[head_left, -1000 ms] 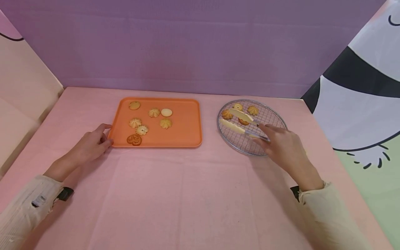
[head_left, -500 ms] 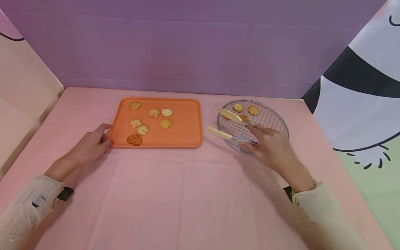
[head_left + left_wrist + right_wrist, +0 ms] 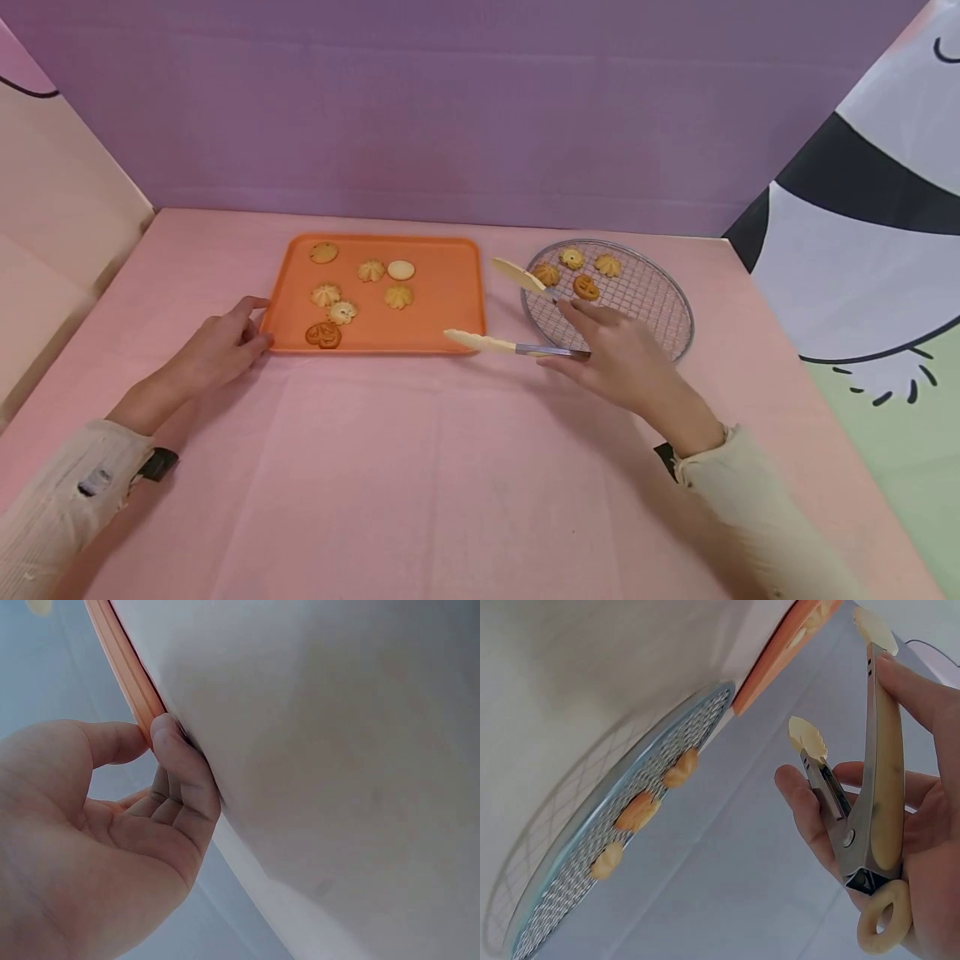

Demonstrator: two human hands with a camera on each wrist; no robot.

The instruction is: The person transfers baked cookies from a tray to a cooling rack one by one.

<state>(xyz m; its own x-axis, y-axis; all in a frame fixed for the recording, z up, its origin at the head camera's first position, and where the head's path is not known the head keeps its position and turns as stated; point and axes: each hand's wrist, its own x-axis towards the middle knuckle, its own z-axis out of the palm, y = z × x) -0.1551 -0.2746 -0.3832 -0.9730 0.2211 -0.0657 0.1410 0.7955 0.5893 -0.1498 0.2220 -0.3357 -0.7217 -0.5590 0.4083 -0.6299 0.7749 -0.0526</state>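
Note:
My left hand (image 3: 217, 350) pinches the lower left corner of an orange tray (image 3: 442, 321); the left wrist view has thumb and finger on either side of its rim (image 3: 124, 667). Several cookies lie on the tray, among them a pale round cookie (image 3: 401, 270) and a brown pretzel-shaped cookie (image 3: 323, 336). My right hand (image 3: 626, 362) holds a pair of food tongs (image 3: 483, 341), their cream tips spread wide with nothing between. One tip overlaps the tray's lower right edge; the other is over the gap beside the rack. The right wrist view shows the tongs' handle (image 3: 889, 772) in the palm.
A round wire rack (image 3: 652, 312) stands right of the tray, bearing several cookies, including a second pretzel-shaped one (image 3: 586, 287). A pink cloth (image 3: 420, 483) covers the table. A purple backdrop (image 3: 465, 125) rises behind it, with printed panels at both sides.
My right hand has moved left with the tongs, from over the rack toward the tray, and the tips have spread wider. My left hand has stayed at the tray corner.

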